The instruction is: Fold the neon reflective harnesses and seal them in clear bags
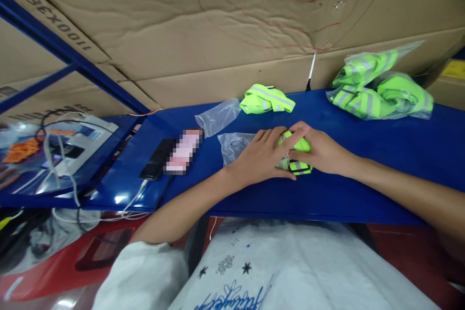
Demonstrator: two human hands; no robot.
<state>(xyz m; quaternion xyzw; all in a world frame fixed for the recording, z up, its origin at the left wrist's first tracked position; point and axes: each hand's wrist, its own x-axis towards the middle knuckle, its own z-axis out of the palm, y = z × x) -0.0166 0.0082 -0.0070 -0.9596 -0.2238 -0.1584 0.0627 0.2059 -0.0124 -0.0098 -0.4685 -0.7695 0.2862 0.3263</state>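
Both hands meet over a folded neon-yellow reflective strap on the blue table. My left hand lies over the strap's left part and a clear plastic bag, its fingers closed around them. My right hand grips the strap's right end between thumb and fingers. Whether the strap is partly inside the bag is hidden under the left hand. Just beyond the hands lies another folded reflective strap, unbagged, with an empty-looking clear bag beside it.
Several bagged reflective straps are heaped at the back right of the blue table. To the left lie a phone with a blurred screen and a black power bank with a white cable. Cardboard walls the back; a blue metal frame stands left.
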